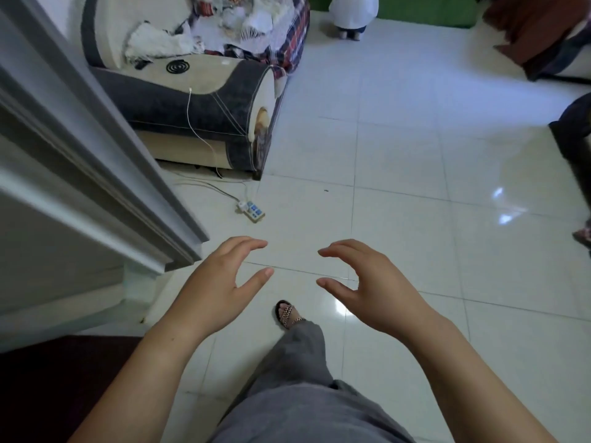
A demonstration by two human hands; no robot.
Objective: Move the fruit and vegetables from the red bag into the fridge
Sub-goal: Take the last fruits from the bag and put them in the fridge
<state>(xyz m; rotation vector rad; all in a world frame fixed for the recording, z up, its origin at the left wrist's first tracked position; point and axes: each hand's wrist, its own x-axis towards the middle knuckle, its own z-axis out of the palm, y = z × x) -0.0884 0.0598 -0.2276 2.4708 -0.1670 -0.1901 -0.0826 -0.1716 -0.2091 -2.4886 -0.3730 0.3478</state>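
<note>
Both grips are released and hold nothing: left hand (212,284), right hand (372,287). Trip hazard: the power strip (251,211) and its cord (204,183) lie on the floor (415,219) just ahead of the left grip. Neither red bag nor fridge is in view.

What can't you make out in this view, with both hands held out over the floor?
- Head view: no red bag or produce in frame; left hand and right hand are empty.
- Grey unit at left: cut off by the frame edge, identity unclear.
- Person at top: cropped.
</note>
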